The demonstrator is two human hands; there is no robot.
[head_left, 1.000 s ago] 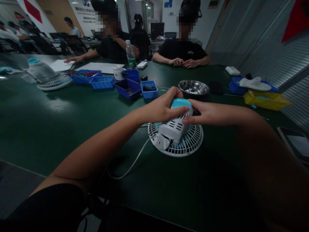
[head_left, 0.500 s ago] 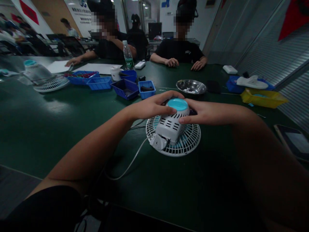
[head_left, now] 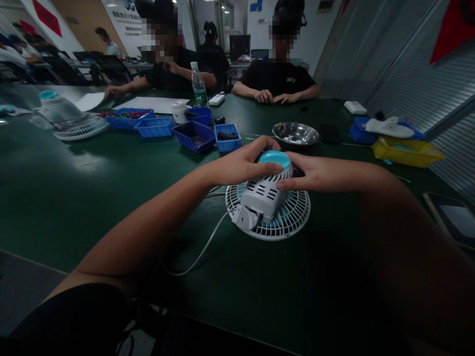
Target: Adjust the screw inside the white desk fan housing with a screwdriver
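A white electric fan (head_left: 261, 197) lies grille-down on the green table, its motor housing pointing up and topped by a light-blue cap (head_left: 274, 158). My left hand (head_left: 247, 163) grips the housing from the left, with the thumb lying across the front edge of the cap. From the right, my right hand (head_left: 309, 173) is wrapped round the same housing, its thumb on the vented side below the cap. The far fingers of both hands are partly hidden behind the housing. A white cord (head_left: 202, 254) runs from the bracket at the fan's base to the left.
Blue bins (head_left: 193, 136) stand beyond my left hand. Behind the fan is a steel bowl (head_left: 296, 133) with small white parts. A yellow bin (head_left: 406, 151) and a phone-like device (head_left: 454, 217) lie right. Another fan (head_left: 79, 126) rests far left. Two people sit opposite, near a bottle (head_left: 199, 86).
My left thumb has slid right, over the front of the blue cap. My right hand keeps its hold. Across the table, the right-hand person's hands have come together.
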